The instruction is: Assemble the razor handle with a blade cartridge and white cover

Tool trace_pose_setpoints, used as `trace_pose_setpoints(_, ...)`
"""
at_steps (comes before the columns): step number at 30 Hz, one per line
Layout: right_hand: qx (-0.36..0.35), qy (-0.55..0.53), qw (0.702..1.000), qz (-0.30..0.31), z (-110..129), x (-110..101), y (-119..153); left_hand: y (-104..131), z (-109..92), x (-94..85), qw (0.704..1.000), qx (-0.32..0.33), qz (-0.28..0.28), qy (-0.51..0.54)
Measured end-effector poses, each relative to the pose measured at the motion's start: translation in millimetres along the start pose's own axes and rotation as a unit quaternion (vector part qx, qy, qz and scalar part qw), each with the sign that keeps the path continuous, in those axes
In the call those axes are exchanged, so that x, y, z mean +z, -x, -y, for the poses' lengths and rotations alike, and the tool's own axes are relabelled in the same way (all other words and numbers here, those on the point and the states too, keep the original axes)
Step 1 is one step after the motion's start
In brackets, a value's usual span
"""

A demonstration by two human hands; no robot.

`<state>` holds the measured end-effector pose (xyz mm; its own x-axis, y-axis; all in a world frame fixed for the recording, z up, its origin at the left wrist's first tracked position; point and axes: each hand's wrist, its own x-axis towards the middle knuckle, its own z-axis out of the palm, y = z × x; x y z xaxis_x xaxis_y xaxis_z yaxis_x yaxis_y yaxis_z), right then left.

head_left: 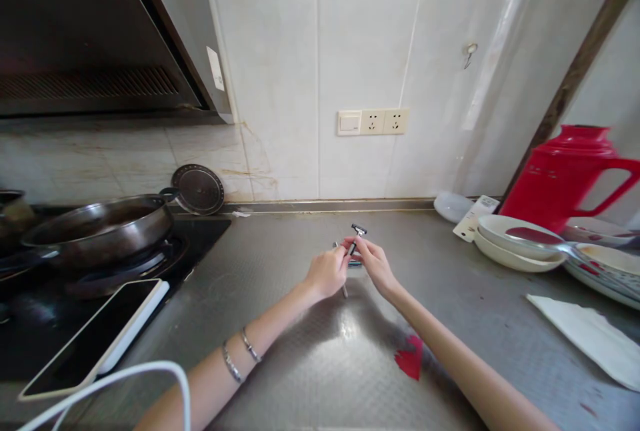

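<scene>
Over the middle of the metal counter, my left hand (327, 272) and my right hand (377, 265) meet with fingers closed on a small razor (358, 229). Its dark, T-shaped head points up and away from me, and the fingers cover part of its handle. A slim silvery stick (345, 291) shows below my left hand; whether that hand grips it or it lies on the counter, I cannot tell. Just behind the fingertips is a small blue-green item (355, 263), mostly hidden.
On the left are a cooktop (210, 234) with a steel pan (107, 231), and a phone (95, 337) with a white cable (145, 367). A red scrap (411, 357) lies near my right forearm. To the right stand bowls (515, 257), a red thermos (555, 177) and a white sheet (590, 337).
</scene>
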<state>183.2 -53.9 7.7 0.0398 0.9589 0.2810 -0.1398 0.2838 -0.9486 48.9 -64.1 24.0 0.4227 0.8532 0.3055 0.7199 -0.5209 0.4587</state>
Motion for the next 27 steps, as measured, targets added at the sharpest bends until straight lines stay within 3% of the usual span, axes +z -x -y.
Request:
trace_pose_setpoints(8,0.012,0.0,1.0,-0.019,3.3,0.7,0.2,-5.2,17.3,-13.8,0.998,0.051,-0.024,0.011)
trace_pose_setpoints(12,0.05,-0.081,0.995,0.009,3.5,10.5,6.9,-25.9,37.7,-23.7,0.979,-0.045,-0.103,0.172)
trace_pose_setpoints(14,0.082,-0.125,0.989,0.015,2.7,19.6,13.4,-38.8,45.3,-26.0,0.931,-0.122,-0.106,0.328)
trace_pose_setpoints(17,0.119,-0.16,0.98,0.007,1.4,34.2,24.6,-53.0,50.6,-24.4,0.807,-0.244,-0.021,0.538)
trace_pose_setpoints(20,0.134,-0.179,0.975,-0.002,-0.2,44.3,33.0,-56.2,48.0,-16.2,0.704,-0.288,0.064,0.646)
trace_pose_setpoints(22,0.149,-0.174,0.973,-0.005,-1.7,47.0,35.8,-53.6,42.7,-9.1,0.677,-0.28,0.106,0.673)
trace_pose_setpoints(27,0.18,-0.137,0.973,-0.038,-5.9,45.8,36.4,-44.6,28.3,3.0,0.656,-0.26,0.139,0.695)
